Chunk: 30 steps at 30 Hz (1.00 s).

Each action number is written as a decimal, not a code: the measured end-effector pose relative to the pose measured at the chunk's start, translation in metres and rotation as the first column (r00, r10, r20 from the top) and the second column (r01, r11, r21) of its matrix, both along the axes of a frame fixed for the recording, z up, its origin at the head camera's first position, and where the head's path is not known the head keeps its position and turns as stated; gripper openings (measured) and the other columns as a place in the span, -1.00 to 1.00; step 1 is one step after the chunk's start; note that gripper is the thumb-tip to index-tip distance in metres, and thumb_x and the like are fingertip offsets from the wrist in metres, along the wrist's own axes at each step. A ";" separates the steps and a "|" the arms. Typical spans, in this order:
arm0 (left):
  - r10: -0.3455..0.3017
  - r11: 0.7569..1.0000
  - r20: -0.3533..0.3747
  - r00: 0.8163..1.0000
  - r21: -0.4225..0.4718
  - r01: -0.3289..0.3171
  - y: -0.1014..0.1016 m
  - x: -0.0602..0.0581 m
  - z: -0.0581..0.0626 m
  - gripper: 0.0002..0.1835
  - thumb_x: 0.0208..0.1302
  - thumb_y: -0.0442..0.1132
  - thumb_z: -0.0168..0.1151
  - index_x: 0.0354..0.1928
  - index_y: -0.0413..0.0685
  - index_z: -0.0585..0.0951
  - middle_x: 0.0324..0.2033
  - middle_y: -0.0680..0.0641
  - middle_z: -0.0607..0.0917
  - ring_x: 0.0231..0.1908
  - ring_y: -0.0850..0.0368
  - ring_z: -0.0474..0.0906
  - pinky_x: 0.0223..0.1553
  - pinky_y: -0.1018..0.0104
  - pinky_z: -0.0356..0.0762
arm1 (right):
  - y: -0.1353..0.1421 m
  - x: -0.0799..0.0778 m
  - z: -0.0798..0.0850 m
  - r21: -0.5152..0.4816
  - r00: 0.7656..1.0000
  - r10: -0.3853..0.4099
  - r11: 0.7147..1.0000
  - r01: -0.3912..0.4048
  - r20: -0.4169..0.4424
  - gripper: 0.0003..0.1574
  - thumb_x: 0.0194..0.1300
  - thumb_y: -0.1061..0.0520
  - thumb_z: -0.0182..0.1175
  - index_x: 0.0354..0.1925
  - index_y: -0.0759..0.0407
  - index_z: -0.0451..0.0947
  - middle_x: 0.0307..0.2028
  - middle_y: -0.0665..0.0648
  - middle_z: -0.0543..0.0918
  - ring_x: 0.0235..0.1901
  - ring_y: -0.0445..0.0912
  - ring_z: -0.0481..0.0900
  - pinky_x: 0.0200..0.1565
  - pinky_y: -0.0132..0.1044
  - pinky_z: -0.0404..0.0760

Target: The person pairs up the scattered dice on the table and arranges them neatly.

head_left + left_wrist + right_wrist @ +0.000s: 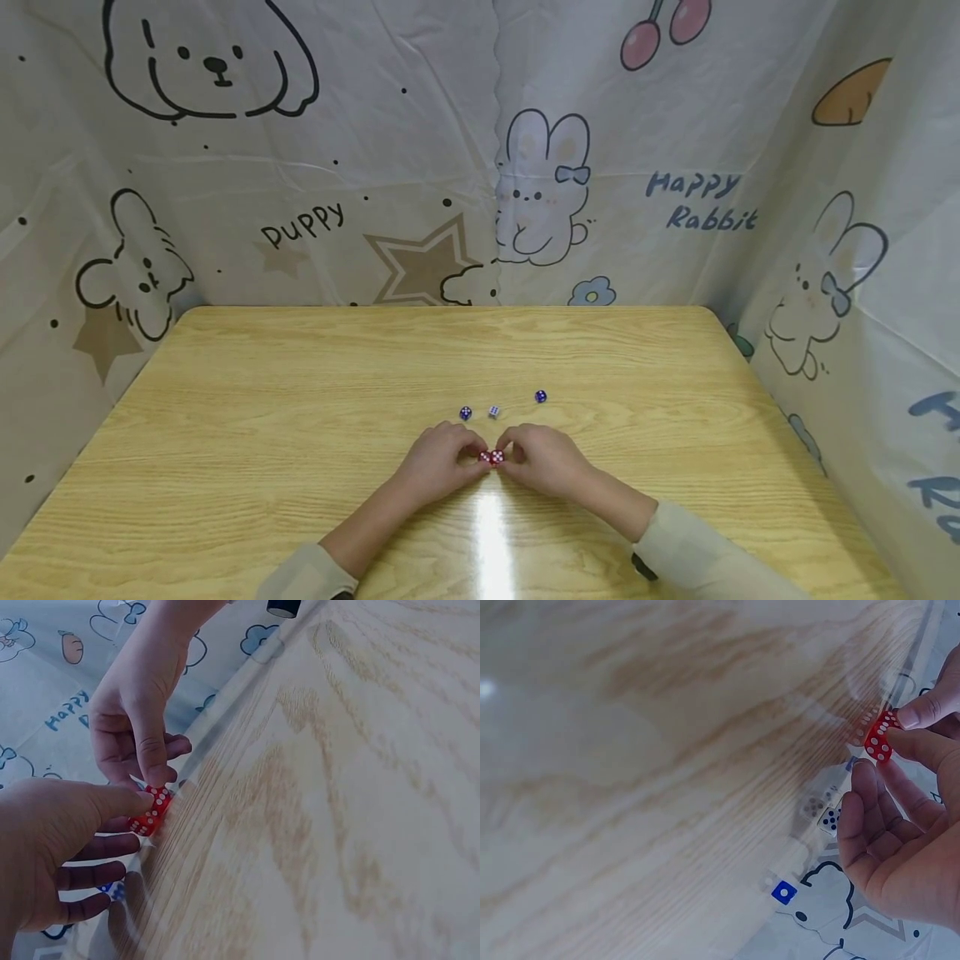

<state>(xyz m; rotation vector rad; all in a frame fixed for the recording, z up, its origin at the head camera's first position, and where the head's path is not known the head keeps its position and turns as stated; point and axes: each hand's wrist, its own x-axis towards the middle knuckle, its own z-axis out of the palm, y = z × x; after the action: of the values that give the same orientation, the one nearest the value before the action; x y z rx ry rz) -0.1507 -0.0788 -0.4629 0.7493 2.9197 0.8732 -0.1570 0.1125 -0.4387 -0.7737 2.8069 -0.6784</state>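
Two red dice with white pips meet side by side in front of the person, one die (484, 457) on the left and the other die (497, 457) on the right. The left hand (442, 462) pinches the left die between thumb and fingertips. From the other side, the right hand (546, 461) pinches the right die the same way. Both wrist views show the red dice touching, partly covered by fingers. Just beyond the hands lie a blue die (466, 412) and a white die (493, 412). A second blue die (541, 397) sits farther right.
The wooden table (300, 375) has a glossy top with a bright reflection near its front. A printed curtain (420, 150) with cartoon animals hangs behind it and along both sides.
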 end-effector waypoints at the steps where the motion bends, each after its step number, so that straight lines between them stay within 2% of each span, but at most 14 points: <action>1: 0.001 1.000 0.003 1.000 0.002 -0.001 0.000 0.000 0.000 -0.79 0.12 0.00 0.30 -0.28 0.08 0.69 -0.42 0.17 0.64 -0.33 0.29 0.46 -0.22 0.31 0.39 | 0.000 0.000 0.000 0.001 1.000 0.001 1.000 -0.001 0.001 -0.79 0.12 0.01 0.30 -0.26 0.06 0.63 -0.62 -0.14 0.48 -0.63 -0.31 0.32 -0.57 -0.43 0.32; 7: 0.017 1.000 0.021 1.000 0.025 -0.018 -0.002 -0.001 0.001 -0.75 0.14 0.01 0.28 -0.25 0.03 0.69 -0.37 0.12 0.68 -0.30 0.25 0.51 -0.18 0.26 0.42 | 0.000 -0.001 -0.001 0.010 1.000 0.000 1.000 0.000 0.009 -0.79 0.13 0.02 0.29 -0.25 0.06 0.63 -0.62 -0.15 0.48 -0.64 -0.31 0.32 -0.57 -0.44 0.32; 14: 0.079 0.997 0.005 0.997 0.026 -0.079 -0.006 -0.006 0.007 -0.78 0.17 -0.02 0.27 -0.23 0.04 0.67 -0.35 0.10 0.67 -0.28 0.21 0.51 -0.24 0.32 0.45 | 0.000 -0.001 0.000 0.017 1.000 0.000 1.000 0.000 0.016 -0.79 0.13 0.05 0.29 -0.23 0.08 0.62 -0.63 -0.15 0.46 -0.65 -0.31 0.32 -0.59 -0.44 0.31; 19: 0.101 0.995 -0.034 0.994 0.002 -0.101 -0.006 -0.016 0.013 -0.78 0.17 -0.03 0.27 -0.23 0.03 0.67 -0.30 0.07 0.67 -0.23 0.16 0.49 -0.20 0.27 0.44 | 0.001 0.000 0.001 0.020 1.000 0.002 1.000 -0.002 0.016 -0.78 0.14 0.05 0.28 -0.23 0.08 0.62 -0.63 -0.15 0.46 -0.66 -0.31 0.31 -0.60 -0.44 0.31; 30: 0.095 0.995 -0.072 0.993 -0.024 -0.097 -0.001 -0.042 0.010 -0.76 0.15 -0.05 0.27 -0.19 0.02 0.67 -0.19 0.01 0.66 -0.12 0.06 0.49 -0.06 0.11 0.44 | 0.000 0.000 0.001 0.013 1.000 0.001 1.000 -0.001 0.026 -0.78 0.13 0.05 0.28 -0.23 0.08 0.62 -0.64 -0.15 0.46 -0.66 -0.31 0.31 -0.60 -0.44 0.31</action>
<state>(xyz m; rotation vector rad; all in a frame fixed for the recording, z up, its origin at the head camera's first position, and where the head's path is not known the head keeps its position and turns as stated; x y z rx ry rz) -0.1929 -0.0799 -0.4531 0.6562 3.0458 0.8286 -0.1570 0.1126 -0.4373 -0.7585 2.7851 -0.6652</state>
